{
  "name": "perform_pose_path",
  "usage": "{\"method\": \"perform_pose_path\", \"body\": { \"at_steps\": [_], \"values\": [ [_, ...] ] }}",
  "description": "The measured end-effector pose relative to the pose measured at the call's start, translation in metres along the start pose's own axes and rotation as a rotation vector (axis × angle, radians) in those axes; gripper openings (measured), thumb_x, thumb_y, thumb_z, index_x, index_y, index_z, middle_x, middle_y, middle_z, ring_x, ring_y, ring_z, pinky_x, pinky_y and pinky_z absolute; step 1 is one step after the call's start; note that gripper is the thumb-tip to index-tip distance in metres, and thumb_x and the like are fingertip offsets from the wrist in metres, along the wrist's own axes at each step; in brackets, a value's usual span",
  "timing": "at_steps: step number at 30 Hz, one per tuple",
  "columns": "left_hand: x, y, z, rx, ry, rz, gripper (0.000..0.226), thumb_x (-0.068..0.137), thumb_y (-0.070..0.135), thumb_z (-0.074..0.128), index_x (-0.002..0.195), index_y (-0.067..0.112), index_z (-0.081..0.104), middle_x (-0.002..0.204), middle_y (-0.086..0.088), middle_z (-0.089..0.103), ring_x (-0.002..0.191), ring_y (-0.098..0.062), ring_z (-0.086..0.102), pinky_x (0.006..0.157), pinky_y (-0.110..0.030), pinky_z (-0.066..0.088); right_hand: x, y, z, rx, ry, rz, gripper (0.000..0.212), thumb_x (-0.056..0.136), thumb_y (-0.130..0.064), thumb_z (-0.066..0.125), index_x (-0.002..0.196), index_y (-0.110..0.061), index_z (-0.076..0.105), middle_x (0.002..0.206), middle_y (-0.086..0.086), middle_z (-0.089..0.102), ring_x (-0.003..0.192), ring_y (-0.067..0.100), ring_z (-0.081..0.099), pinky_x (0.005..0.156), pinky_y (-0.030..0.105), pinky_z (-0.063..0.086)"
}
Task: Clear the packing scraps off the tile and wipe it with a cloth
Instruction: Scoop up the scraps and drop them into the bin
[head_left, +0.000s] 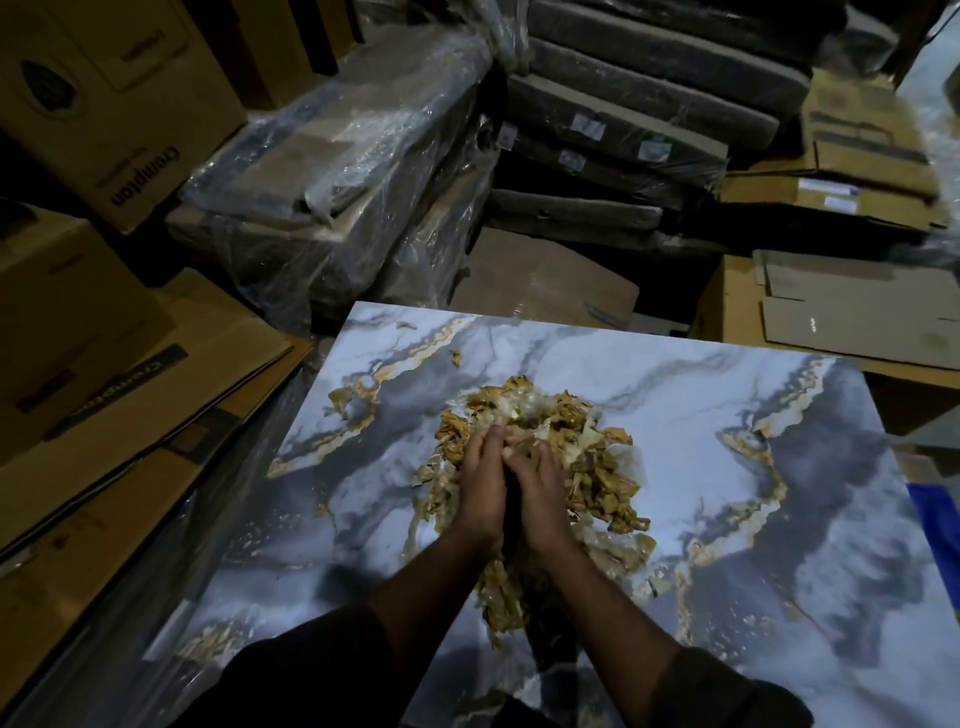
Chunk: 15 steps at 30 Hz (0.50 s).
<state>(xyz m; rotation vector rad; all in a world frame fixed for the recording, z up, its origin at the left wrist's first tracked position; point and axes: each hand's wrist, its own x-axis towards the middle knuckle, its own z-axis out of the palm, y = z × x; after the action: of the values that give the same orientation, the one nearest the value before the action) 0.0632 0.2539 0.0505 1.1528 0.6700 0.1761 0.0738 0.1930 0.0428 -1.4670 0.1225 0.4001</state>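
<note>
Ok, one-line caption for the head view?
Left hand and right hand press together over heaped packing scraps on a marbled tile.

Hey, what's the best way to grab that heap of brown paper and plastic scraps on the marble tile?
Scoop the heap of brown paper and clear plastic scraps from both flanks at its base, palms sliding along the blue-grey marble tile. It is loose and low, so pinching the top would likely shed pieces.

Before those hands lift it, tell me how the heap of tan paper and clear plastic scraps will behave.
The heap of tan paper and clear plastic scraps looks light and loose, so bits will probably spill. Crumpled film suggests floppiness. On the glossy marbled tile, it should slide easily between the left hand and right hand.
</note>
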Motion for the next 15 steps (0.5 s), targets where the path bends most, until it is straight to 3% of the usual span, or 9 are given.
{"method": "perform_pose_path", "body": {
  "at_steps": [2, 4, 6, 9, 12, 15],
  "values": [
    [-0.003, -0.002, 0.003, 0.027, 0.015, 0.056, 0.024, 0.104, 0.039, 0.054, 0.108, 0.018, 0.065, 0.102, -0.005, 0.076, 0.097, -0.020, 0.074, 0.078, -0.030, 0.059, -0.001, -0.003, 0.004, 0.046, 0.018, 0.024, 0.024, 0.106, -0.028, 0.047, 0.110, -0.009, 0.062, 0.121, 0.015, 0.054, 0.114, 0.027, 0.057, 0.091, 0.041, 0.052],
    [-0.005, -0.004, 0.008, 0.083, 0.037, 0.075, 0.020, 0.101, 0.039, 0.059, 0.107, 0.021, 0.062, 0.103, -0.007, 0.074, 0.098, -0.021, 0.073, 0.081, -0.034, 0.061, -0.002, -0.010, 0.008, 0.072, 0.048, 0.033, 0.036, 0.109, -0.030, 0.040, 0.114, -0.003, 0.064, 0.121, 0.019, 0.060, 0.115, 0.029, 0.059, 0.099, 0.045, 0.048],
    [-0.006, -0.004, 0.012, 0.130, 0.045, 0.071, 0.023, 0.099, 0.036, 0.064, 0.111, 0.018, 0.058, 0.108, -0.014, 0.072, 0.103, -0.026, 0.071, 0.090, -0.043, 0.058, -0.004, -0.018, 0.009, 0.078, 0.066, 0.012, 0.036, 0.110, -0.027, 0.035, 0.116, -0.011, 0.066, 0.118, 0.009, 0.063, 0.111, 0.017, 0.060, 0.099, 0.035, 0.048],
    [-0.001, -0.001, 0.011, 0.197, 0.122, 0.108, 0.024, 0.095, 0.037, 0.069, 0.105, 0.017, 0.060, 0.099, -0.006, 0.074, 0.092, -0.019, 0.074, 0.079, -0.035, 0.061, -0.003, -0.022, 0.005, 0.122, -0.007, 0.031, 0.038, 0.110, -0.025, 0.031, 0.115, -0.031, 0.068, 0.110, -0.019, 0.068, 0.103, -0.008, 0.061, 0.095, 0.020, 0.047],
    [0.006, 0.004, 0.005, 0.166, 0.173, 0.116, 0.024, 0.089, 0.036, 0.073, 0.093, 0.016, 0.062, 0.080, -0.001, 0.072, 0.070, -0.016, 0.069, 0.061, -0.031, 0.056, 0.001, -0.020, -0.005, 0.056, 0.071, 0.019, 0.038, 0.105, -0.024, 0.035, 0.104, -0.026, 0.073, 0.106, -0.002, 0.074, 0.102, 0.015, 0.068, 0.092, 0.038, 0.055],
    [0.012, 0.012, -0.003, 0.085, 0.212, 0.088, 0.026, 0.076, 0.036, 0.070, 0.089, 0.015, 0.062, 0.073, 0.000, 0.065, 0.065, -0.016, 0.058, 0.060, -0.030, 0.049, 0.007, -0.013, -0.024, -0.009, 0.157, -0.067, 0.035, 0.099, -0.023, 0.036, 0.104, -0.019, 0.071, 0.108, 0.005, 0.072, 0.103, 0.019, 0.067, 0.089, 0.034, 0.054]
  ]
}}
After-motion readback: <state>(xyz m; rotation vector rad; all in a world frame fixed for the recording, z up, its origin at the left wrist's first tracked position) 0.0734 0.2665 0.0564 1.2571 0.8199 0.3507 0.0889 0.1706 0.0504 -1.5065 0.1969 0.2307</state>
